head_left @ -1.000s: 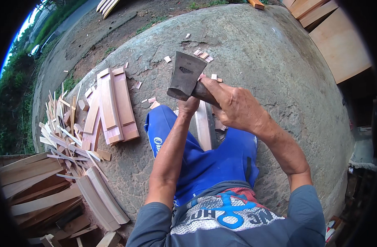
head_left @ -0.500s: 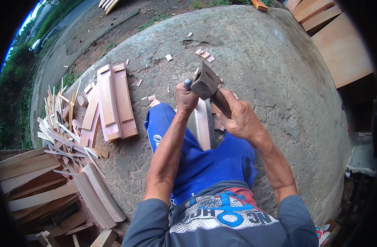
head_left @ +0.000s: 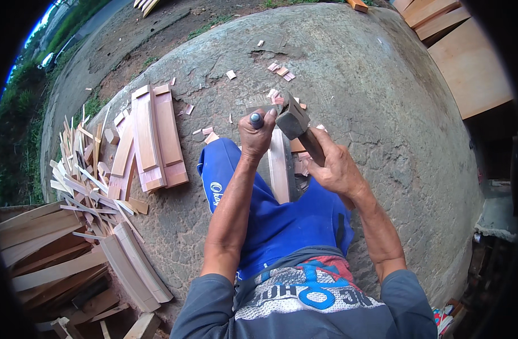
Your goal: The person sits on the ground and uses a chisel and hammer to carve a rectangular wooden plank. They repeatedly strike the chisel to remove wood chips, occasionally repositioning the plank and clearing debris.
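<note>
My left hand (head_left: 255,138) is closed around the upright handle of a chisel (head_left: 257,120); its round capped end points up at me and its blade is hidden below the fist. In my right hand (head_left: 339,168) is the wooden handle of a hammer (head_left: 293,120). The blocky head hangs just right of the chisel's end, apart from it. Beneath both hands, a long pale wooden piece (head_left: 279,169) lies between my legs, its far part hidden by my left hand and the hammer. Pinkish wood chips (head_left: 302,164) lie beside it.
Left of my knee, shaped boards (head_left: 157,135) lie stacked on the rough concrete (head_left: 383,124). Thin offcuts (head_left: 92,175) are heaped beyond them, with more planks (head_left: 50,237) at lower left. Small chips (head_left: 281,71) are scattered ahead. Large panels (head_left: 471,68) stand at the upper right.
The hammer head has moved slightly right and down, away from the chisel's end, which now shows more fully. My left hand has shifted a little, and the chisel stands more upright.
</note>
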`<state>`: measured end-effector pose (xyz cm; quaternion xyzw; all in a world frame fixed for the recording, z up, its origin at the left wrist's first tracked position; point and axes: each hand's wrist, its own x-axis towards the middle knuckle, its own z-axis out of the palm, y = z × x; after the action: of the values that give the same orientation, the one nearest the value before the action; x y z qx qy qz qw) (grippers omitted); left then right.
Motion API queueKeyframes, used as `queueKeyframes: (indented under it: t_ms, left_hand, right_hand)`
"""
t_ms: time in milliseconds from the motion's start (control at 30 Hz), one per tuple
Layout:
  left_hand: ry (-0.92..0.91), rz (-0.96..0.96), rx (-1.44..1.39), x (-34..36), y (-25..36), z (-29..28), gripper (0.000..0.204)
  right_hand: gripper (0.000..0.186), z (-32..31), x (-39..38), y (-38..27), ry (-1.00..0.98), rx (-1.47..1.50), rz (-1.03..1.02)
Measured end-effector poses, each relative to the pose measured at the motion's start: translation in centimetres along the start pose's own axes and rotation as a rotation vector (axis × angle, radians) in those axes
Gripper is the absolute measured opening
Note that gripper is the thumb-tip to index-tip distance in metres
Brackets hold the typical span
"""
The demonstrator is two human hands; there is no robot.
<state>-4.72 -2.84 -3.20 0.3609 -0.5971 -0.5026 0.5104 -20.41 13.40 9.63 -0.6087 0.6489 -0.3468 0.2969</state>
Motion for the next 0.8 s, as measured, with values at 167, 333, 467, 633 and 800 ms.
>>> queueKeyframes:
  t_ms: [167,333,467,633,800]
  left_hand:
    - [-0.006,0.003,-0.018,-0.2,-0.2,-0.4,0.037]
    - [0.035,-0.054,-0.047,-0.2,0.2,0.1,0.037]
    - [0.059,-0.047,-0.031,-0.3,-0.1,0.2,0.033]
    - [0.090,0.031,-0.082,-0.9,0.1,0.8,0.019]
    - [0.026,0.130,0.005,-1.0,1.0,1.1,0.017]
  right_hand:
    - [0.068,0.1,-0.1,0.2,0.002,0.015,-0.030]
    - [0.069,0.3,-0.3,0.2,-0.002,0.008,0.032]
    - [0.067,0.4,0.0,0.0,-0.023,-0.003,0.027]
    - [0.063,-1.0,1.8,-2.6,-0.037,-0.107,-0.151]
    - [0.066,-2.9,3.3,-6.5,-0.033,-0.425,-0.364]
